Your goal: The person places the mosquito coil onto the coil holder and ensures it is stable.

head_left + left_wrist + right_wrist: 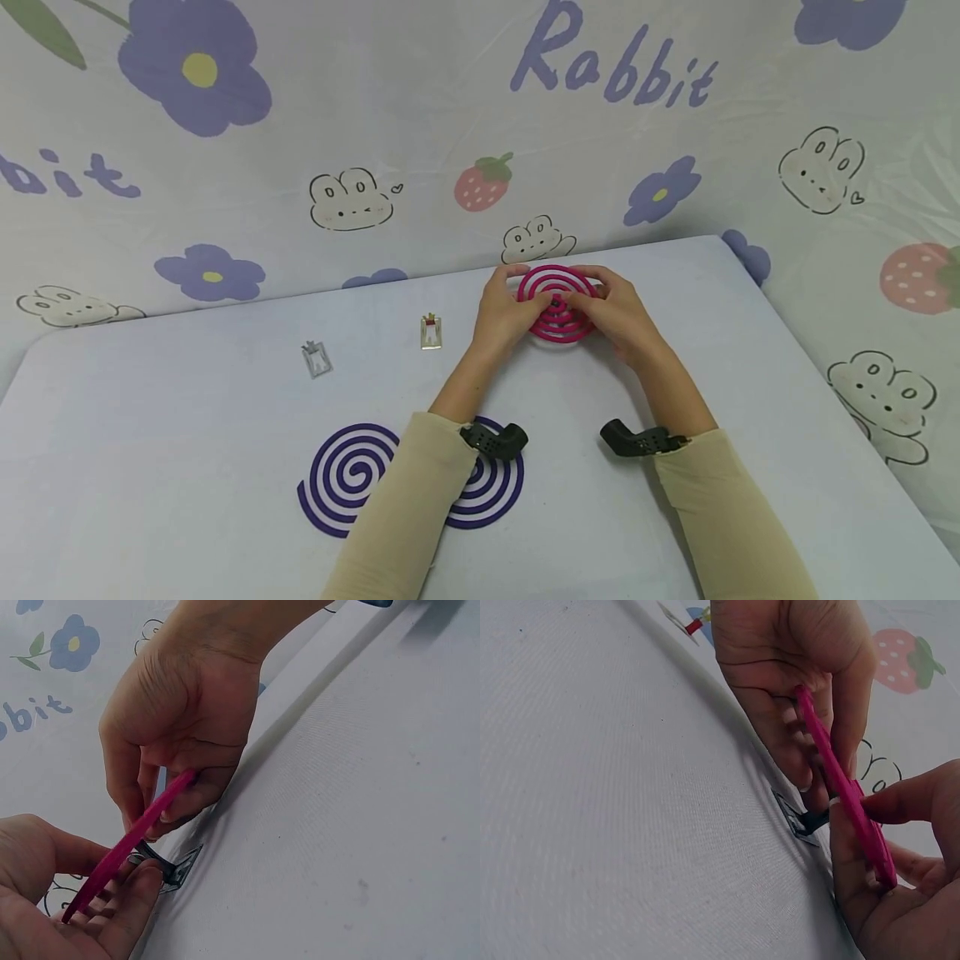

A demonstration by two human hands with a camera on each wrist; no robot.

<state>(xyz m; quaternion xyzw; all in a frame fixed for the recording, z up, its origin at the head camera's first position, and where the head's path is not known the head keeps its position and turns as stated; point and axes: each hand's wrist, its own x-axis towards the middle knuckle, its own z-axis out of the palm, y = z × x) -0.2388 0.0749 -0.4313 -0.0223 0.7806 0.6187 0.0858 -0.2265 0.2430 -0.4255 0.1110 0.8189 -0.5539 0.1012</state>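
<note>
Both hands hold a pink mosquito coil (562, 339) near the back of the table, tilted up from the surface. My left hand (502, 310) grips its left edge and my right hand (621, 315) its right edge. The thumbs meet near the coil's centre, while the other fingers lie behind it. A dark metal coil stand (801, 823) shows behind the coil in the right wrist view, its stem at the fingers and its flat base close to the cloth. Whether the stem passes through the coil is hidden by fingers.
A gold coil stand (431, 332) with a red spot and a silver coil stand (317, 360) lie left of the hands. Nearer lie a purple coil (358, 475) and another purple coil (520, 479), both partly under the left sleeve (408, 500). A patterned curtain (420, 125) hangs behind.
</note>
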